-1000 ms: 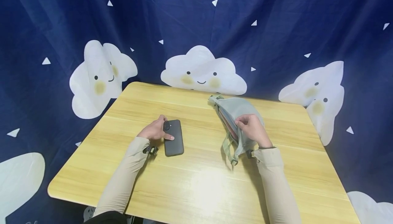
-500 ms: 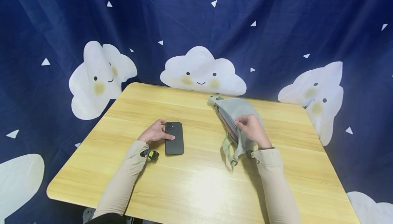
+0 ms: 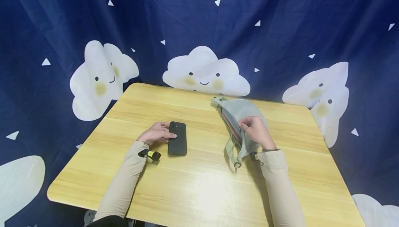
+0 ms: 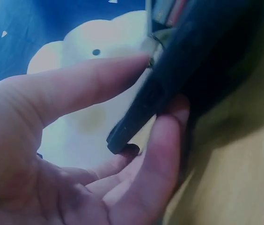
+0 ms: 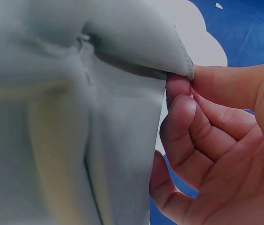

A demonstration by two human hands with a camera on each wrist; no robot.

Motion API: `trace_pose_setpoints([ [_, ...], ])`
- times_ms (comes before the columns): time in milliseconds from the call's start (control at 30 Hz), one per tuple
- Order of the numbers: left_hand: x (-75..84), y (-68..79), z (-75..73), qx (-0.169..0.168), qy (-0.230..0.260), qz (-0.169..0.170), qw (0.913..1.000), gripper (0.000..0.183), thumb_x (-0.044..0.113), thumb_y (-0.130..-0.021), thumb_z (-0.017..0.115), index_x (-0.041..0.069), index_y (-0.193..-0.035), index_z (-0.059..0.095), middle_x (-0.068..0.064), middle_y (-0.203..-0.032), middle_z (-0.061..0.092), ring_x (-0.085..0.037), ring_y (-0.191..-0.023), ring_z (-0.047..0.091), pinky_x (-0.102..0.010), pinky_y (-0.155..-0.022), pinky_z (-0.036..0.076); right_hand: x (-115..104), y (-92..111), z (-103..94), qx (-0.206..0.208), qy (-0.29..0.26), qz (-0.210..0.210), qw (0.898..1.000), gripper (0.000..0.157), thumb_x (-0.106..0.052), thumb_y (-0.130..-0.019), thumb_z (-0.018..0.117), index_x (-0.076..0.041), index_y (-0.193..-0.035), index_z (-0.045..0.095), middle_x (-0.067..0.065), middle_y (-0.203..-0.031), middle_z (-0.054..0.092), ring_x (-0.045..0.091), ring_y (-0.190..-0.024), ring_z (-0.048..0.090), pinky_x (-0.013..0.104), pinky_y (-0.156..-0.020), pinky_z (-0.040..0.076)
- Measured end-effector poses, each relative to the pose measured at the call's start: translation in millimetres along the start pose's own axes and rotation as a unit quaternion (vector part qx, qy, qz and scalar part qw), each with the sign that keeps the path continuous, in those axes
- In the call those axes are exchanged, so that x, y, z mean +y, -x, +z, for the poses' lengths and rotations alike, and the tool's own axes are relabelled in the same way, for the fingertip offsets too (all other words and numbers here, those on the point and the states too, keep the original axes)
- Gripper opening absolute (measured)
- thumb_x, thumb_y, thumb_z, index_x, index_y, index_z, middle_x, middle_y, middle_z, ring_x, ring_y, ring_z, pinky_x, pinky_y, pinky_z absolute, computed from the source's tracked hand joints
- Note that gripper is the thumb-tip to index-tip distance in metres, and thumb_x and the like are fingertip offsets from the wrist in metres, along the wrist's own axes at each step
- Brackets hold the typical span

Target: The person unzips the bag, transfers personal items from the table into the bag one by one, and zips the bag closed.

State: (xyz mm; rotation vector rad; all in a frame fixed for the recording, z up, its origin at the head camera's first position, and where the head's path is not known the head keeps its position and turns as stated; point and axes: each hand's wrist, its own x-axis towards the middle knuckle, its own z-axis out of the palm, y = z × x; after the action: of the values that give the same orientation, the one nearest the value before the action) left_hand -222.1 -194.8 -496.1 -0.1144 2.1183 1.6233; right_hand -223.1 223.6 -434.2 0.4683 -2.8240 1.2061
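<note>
My left hand [image 3: 156, 133] holds a black smartphone [image 3: 177, 140] by its left long edge, the camera side facing up. In the left wrist view the phone [image 4: 141, 108] appears nearly edge-on, tilted, with the thumb on one face and fingers beneath. My right hand [image 3: 255, 128] pinches the edge of a pale grey-green waist bag [image 3: 240, 107] between thumb and forefinger. Along its left side the bag's opening gapes, and a pinkish lining or item shows inside. The right wrist view has the pinched fabric [image 5: 141, 37] close up, with the other fingers curled below it.
The bag's light green strap and buckle [image 3: 238, 164] lie toward the near side of the wooden table [image 3: 199, 192]. A dark blue curtain [image 3: 187, 12] with white clouds hangs behind the table. The phone and bag lie apart, with bare tabletop between.
My left hand has shifted its hold on the phone, its wrist turning and drawing slightly left. The phone has moved a little to the right. My right hand and the bag stay still.
</note>
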Motion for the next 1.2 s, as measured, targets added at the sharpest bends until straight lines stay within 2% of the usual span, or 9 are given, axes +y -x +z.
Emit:
trace_pose_setpoints([
  [200, -2.5, -1.4, -2.3, -0.01, 0.02, 0.0, 0.9997, 0.078, 0.012, -0.083, 0.076, -0.006, -0.144, 0.031, -0.023, -0.125, 0.062, -0.014, -0.088, 0.07, -0.027, -0.078, 0.061, 0.0, 0.0, 0.6, -0.002, -0.004, 0.002, 1.0, 0.016, -0.01, -0.094, 0.062, 0.001, -0.099, 0.073, 0.019, -0.098, 0.075, 0.029, -0.089, 0.07, 0.036, -0.079, 0.055],
  [300, -4.6, -3.1, -3.9, -0.024, 0.024, 0.004, 0.9994, 0.072, 0.013, -0.086, 0.074, -0.008, -0.142, 0.035, -0.021, -0.126, 0.062, -0.012, -0.091, 0.069, -0.026, -0.081, 0.06, 0.5, -0.1, 0.7, -0.001, -0.004, 0.003, 1.0, 0.016, -0.01, -0.094, 0.062, 0.001, -0.099, 0.073, 0.019, -0.098, 0.075, 0.028, -0.089, 0.07, 0.034, -0.078, 0.055],
  [400, -4.2, -2.7, -4.5, -0.04, 0.025, 0.012, 0.9988, 0.065, 0.013, -0.088, 0.071, -0.009, -0.14, 0.038, -0.016, -0.119, 0.067, -0.011, -0.092, 0.07, -0.026, -0.082, 0.059, 1.5, -0.4, 0.8, 0.001, -0.004, 0.0, 1.0, 0.016, -0.01, -0.094, 0.063, 0.001, -0.1, 0.073, 0.019, -0.098, 0.075, 0.026, -0.087, 0.069, 0.032, -0.076, 0.054],
  [633, -3.5, -1.5, -6.5, -0.046, 0.016, 0.01, 0.9988, 0.064, 0.017, -0.091, 0.068, -0.004, -0.142, 0.038, -0.007, -0.106, 0.074, -0.015, -0.092, 0.072, -0.03, -0.083, 0.061, 1.6, -0.3, 1.0, 0.0, -0.003, 0.005, 1.0, 0.016, -0.01, -0.094, 0.063, 0.001, -0.099, 0.073, 0.018, -0.096, 0.075, 0.025, -0.084, 0.069, 0.031, -0.073, 0.054],
  [900, -4.2, -1.9, -6.3, -0.05, 0.034, 0.009, 0.9981, 0.06, 0.015, -0.093, 0.062, -0.003, -0.144, 0.036, 0.0, -0.091, 0.072, -0.01, -0.075, 0.071, -0.024, -0.07, 0.061, 2.1, -0.8, 0.8, -0.001, 0.0, 0.011, 1.0, 0.016, -0.012, -0.095, 0.063, 0.0, -0.099, 0.073, 0.018, -0.097, 0.075, 0.024, -0.085, 0.069, 0.03, -0.074, 0.054],
  [1200, -1.7, -1.1, -4.6, -0.046, 0.063, -0.002, 0.997, 0.057, 0.009, -0.094, 0.057, -0.001, -0.145, 0.036, 0.001, -0.087, 0.072, -0.007, -0.065, 0.068, -0.019, -0.061, 0.059, 2.1, -1.2, 0.6, 0.001, -0.001, 0.008, 1.0, 0.015, -0.011, -0.094, 0.063, 0.0, -0.098, 0.073, 0.017, -0.094, 0.075, 0.019, -0.08, 0.067, 0.03, -0.072, 0.053],
])
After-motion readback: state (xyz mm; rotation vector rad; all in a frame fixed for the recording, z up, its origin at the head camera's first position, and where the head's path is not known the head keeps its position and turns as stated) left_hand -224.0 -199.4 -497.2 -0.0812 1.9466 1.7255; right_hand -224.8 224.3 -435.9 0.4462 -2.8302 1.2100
